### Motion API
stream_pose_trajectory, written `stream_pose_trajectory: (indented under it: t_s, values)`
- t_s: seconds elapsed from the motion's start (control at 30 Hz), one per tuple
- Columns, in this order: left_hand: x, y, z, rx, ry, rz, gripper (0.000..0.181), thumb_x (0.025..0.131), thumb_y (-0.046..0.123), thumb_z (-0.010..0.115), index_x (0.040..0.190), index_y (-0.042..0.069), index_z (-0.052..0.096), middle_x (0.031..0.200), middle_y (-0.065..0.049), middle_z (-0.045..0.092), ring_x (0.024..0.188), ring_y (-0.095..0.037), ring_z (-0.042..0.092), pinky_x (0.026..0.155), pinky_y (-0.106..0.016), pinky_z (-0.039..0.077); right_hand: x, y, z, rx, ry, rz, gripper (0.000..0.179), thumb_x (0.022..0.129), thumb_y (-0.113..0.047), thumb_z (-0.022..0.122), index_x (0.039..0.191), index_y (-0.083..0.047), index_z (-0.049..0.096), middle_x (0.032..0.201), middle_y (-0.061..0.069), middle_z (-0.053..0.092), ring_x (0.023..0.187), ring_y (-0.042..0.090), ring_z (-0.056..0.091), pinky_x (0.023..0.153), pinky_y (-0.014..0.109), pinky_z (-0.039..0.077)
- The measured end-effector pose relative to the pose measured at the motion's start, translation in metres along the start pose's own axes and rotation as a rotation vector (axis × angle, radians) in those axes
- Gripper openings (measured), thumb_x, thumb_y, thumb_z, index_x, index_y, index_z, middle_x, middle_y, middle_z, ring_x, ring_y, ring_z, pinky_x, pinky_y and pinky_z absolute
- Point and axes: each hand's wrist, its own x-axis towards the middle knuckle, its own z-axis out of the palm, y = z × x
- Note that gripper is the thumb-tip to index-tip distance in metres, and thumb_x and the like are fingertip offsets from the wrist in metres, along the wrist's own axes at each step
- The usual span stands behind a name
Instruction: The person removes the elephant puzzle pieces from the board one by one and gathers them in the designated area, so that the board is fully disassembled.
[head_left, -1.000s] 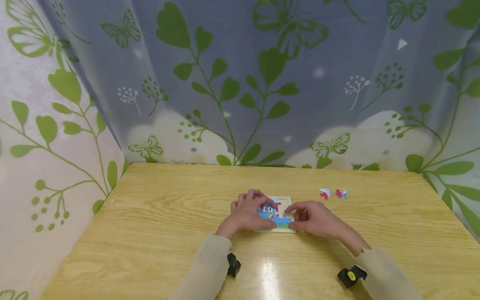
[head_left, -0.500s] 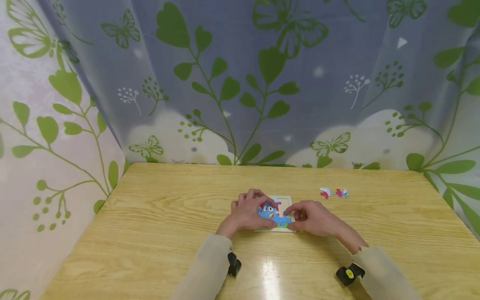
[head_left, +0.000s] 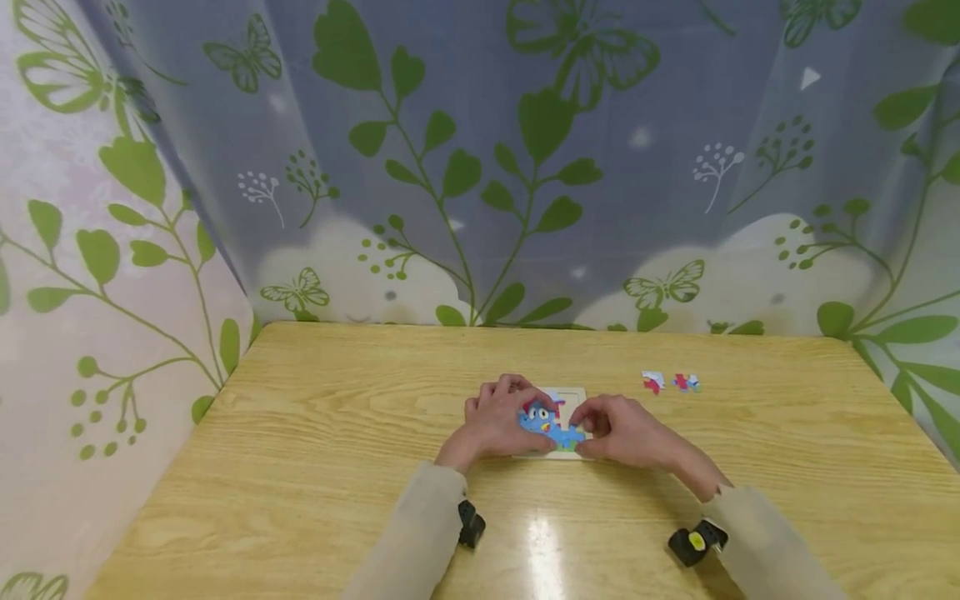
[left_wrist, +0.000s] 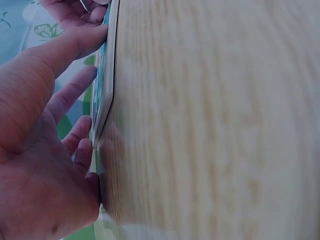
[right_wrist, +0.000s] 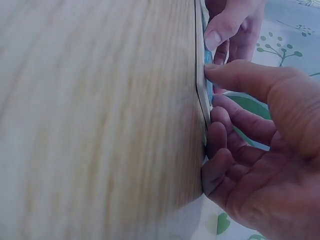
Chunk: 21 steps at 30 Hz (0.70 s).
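Observation:
A small jigsaw puzzle with a blue, big-eyed cartoon figure lies in a pale wooden frame on the table. Its upper right part shows bare board. My left hand rests over the left side, thumb and index finger spread across the picture and touching it. At the lower right, my right hand pinches a blue-and-green puzzle piece between thumb and index finger. In the right wrist view the right thumb lies at the frame's edge, with the other fingers curled beside it.
Two loose puzzle pieces, one white and red and one red and blue, lie to the right, behind the right hand. The wooden table ends at a leaf-patterned curtain.
The right index finger has shifted slightly at the puzzle's right side. The left hand keeps its place on the puzzle. The head view has tilted a little.

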Motion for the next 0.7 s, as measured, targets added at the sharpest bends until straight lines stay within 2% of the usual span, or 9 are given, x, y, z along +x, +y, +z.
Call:
stream_pose_trajectory:
  t_s: [0.17, 0.7]
  values:
    - [-0.0006, 0.0012, -0.0008, -0.007, 0.004, -0.004, 0.04, 0.082, 0.046, 0.08, 0.12, 0.041, 0.066, 0.149, 0.002, 0.039, 0.137, -0.036, 0.032, 0.099, -0.055, 0.029, 0.0003, -0.0006, 0.0003, 0.032, 0.005, -0.001, 0.024, 0.085, -0.014, 0.079, 0.105, -0.004, 0.069, 0.084, 0.002, 0.062, 0.07, 0.01, 0.054, 0.064, 0.023, 0.046]
    - [0.0009, 0.0033, 0.0003, -0.006, 0.003, -0.024, 0.038, 0.081, 0.046, 0.081, 0.117, 0.041, 0.068, 0.149, 0.003, 0.039, 0.136, -0.035, 0.032, 0.098, -0.054, 0.028, 0.0021, -0.0003, 0.002, 0.062, -0.006, 0.071, 0.026, 0.085, -0.015, 0.08, 0.104, -0.006, 0.066, 0.086, 0.003, 0.06, 0.075, 0.015, 0.055, 0.067, 0.024, 0.046]
